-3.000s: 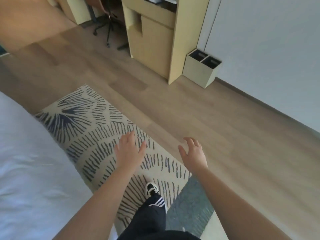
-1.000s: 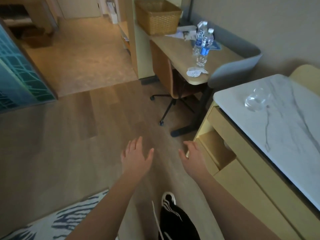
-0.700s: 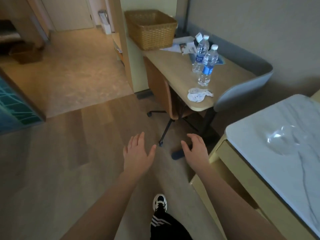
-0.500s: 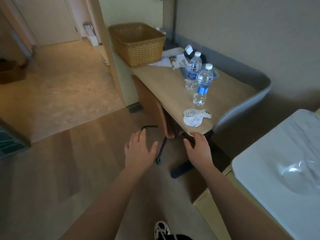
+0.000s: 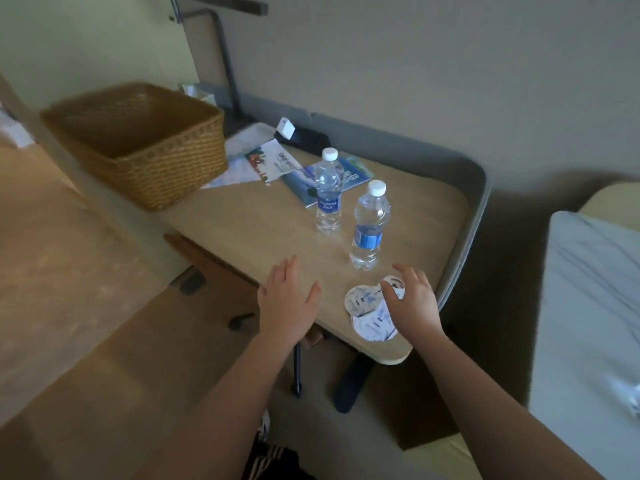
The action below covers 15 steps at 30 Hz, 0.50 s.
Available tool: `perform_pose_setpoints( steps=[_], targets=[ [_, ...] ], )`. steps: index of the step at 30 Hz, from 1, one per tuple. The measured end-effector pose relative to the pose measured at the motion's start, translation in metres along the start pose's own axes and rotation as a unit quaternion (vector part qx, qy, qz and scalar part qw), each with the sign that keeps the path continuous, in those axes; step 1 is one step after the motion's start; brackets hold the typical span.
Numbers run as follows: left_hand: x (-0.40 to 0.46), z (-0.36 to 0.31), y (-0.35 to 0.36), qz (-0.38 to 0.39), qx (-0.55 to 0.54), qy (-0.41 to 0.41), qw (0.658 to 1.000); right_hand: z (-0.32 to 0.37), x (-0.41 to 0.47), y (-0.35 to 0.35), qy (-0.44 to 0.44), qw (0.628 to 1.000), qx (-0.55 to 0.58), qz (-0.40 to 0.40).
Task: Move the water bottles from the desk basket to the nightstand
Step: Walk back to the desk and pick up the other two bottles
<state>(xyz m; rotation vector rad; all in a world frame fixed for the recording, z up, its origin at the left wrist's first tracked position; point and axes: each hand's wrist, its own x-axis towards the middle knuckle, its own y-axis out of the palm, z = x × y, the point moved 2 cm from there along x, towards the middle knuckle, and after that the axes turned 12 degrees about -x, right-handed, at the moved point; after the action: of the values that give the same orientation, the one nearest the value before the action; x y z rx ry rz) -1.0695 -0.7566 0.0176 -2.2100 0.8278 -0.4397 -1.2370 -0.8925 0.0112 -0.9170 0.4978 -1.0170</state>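
Two clear water bottles with white caps and blue labels stand upright on the wooden desk (image 5: 249, 223): the far bottle (image 5: 328, 192) and the near bottle (image 5: 369, 226). A woven wicker basket (image 5: 138, 143) sits at the desk's left end; no bottle shows inside it. My left hand (image 5: 287, 303) hovers open over the desk's front edge, left of the near bottle. My right hand (image 5: 414, 301) is open too, just below and right of that bottle, above some round paper coasters (image 5: 363, 308). Neither hand touches a bottle.
Leaflets (image 5: 273, 161) and a blue booklet (image 5: 353, 174) lie behind the bottles, with a black lamp stand (image 5: 228, 81) and a charger (image 5: 286, 128) at the back. A grey raised rim (image 5: 478, 188) edges the desk. A white marble-topped cabinet (image 5: 588, 323) stands at the right. A chair (image 5: 207, 268) is tucked under the desk.
I have turned from the rug and walked up to the desk. Both open hands have come forward from over the floor to over the desk's front edge, close to the near bottle.
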Motion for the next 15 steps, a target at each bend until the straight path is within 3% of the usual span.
perform_pose_setpoints(
  steps=[8, 12, 15],
  targets=[
    [0.135, 0.033, -0.001, 0.132, -0.026, 0.124, 0.983, 0.041, 0.036, 0.046, 0.197, 0.976, 0.031, -0.087],
    [0.185, 0.039, 0.000, 0.207, -0.144, 0.102, 0.962, 0.062, 0.045, 0.057, 0.265, 0.955, 0.069, -0.115],
    [0.214, 0.028, 0.008, 0.202, -0.246, 0.082, 0.945, 0.075, 0.054, 0.062, 0.288, 0.942, 0.110, -0.134]
  ],
)
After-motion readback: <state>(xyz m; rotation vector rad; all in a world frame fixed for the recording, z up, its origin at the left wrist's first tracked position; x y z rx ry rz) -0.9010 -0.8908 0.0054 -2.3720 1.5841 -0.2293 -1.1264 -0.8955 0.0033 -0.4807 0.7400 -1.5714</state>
